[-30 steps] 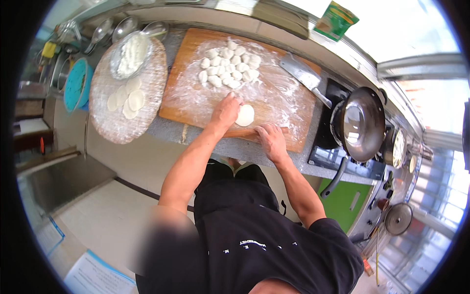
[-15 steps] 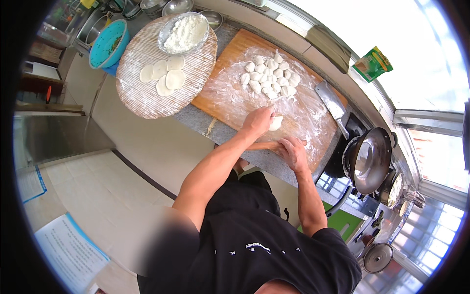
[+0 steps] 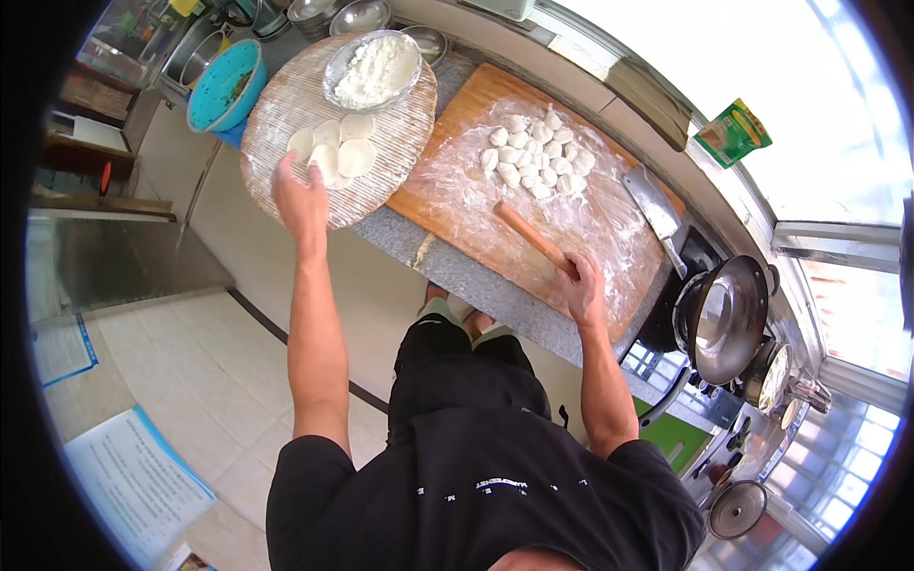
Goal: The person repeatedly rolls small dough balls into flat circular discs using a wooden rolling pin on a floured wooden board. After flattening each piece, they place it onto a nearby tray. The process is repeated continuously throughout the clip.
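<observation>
At the near left edge of the round ribbed board [image 3: 271, 105], my left hand [image 3: 302, 198] is open, thumb and fingers apart. Its fingertips are beside a thin round dough wrapper [image 3: 325, 157]; whether they touch it I cannot tell. Several more wrappers [image 3: 357, 158] overlap around that one. My right hand [image 3: 583, 288] closes round the near end of a wooden rolling pin [image 3: 529, 235], which slants across the floured wooden board [image 3: 457, 195]. Farther back on that board sits a cluster of small floured dough pieces [image 3: 538, 152].
A bowl of flour [image 3: 376, 71] rests on the round board. Left of it stands a turquoise basin [image 3: 227, 88] holding green filling. A cleaver [image 3: 653, 205] lies along the wooden board's right edge, near a dark wok [image 3: 728, 319]. A green packet [image 3: 733, 133] is by the window.
My left hand has moved from the wooden board to the round board, where one more wrapper now lies. The rolling pin has swung to a slant in my right hand.
</observation>
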Action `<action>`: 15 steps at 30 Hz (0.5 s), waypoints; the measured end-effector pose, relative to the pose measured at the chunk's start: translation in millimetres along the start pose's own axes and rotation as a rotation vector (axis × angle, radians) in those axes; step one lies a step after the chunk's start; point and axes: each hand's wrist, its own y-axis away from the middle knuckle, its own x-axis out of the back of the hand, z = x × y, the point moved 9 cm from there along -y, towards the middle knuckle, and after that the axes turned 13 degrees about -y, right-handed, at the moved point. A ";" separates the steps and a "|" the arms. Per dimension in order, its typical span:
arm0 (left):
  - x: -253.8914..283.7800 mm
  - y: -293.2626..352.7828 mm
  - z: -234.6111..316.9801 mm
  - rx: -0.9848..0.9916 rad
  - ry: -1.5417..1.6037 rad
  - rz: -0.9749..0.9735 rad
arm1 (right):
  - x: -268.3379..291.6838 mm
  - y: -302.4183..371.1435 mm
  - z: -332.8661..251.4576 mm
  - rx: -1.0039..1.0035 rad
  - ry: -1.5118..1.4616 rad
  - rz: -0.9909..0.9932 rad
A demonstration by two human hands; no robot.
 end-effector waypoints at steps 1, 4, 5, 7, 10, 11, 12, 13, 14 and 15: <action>12.5 1.1 10.3 -0.071 -0.160 0.151 | 2.8 0.0 -0.5 0.017 0.022 0.040; -21.5 32.5 57.0 0.029 0.211 -0.132 | 12.1 6.0 16.1 -0.169 0.030 0.124; -37.3 48.2 84.3 -0.058 0.286 -0.246 | 14.8 8.8 22.7 -0.269 0.018 0.144; -83.5 88.0 131.7 -0.101 0.328 -0.543 | 19.6 13.9 33.0 -0.445 -0.034 0.159; -144.3 138.0 182.6 -0.345 0.213 -0.680 | 35.1 26.5 32.1 -0.552 -0.025 0.260; -156.5 146.1 191.6 -0.446 0.164 -0.621 | 38.7 30.2 29.9 -0.558 -0.010 0.300; -169.8 159.0 200.8 -0.547 0.119 -0.571 | 42.6 37.6 30.7 -0.567 0.005 0.338; -178.1 170.1 212.0 -0.652 0.077 -0.513 | 47.2 43.3 30.6 -0.572 0.017 0.380; -192.2 180.6 213.1 -0.701 0.002 -0.551 | 51.8 48.1 30.6 -0.576 0.030 0.419; -193.8 185.0 215.8 -0.728 -0.034 -0.506 | 55.0 51.8 28.7 -0.553 0.040 0.446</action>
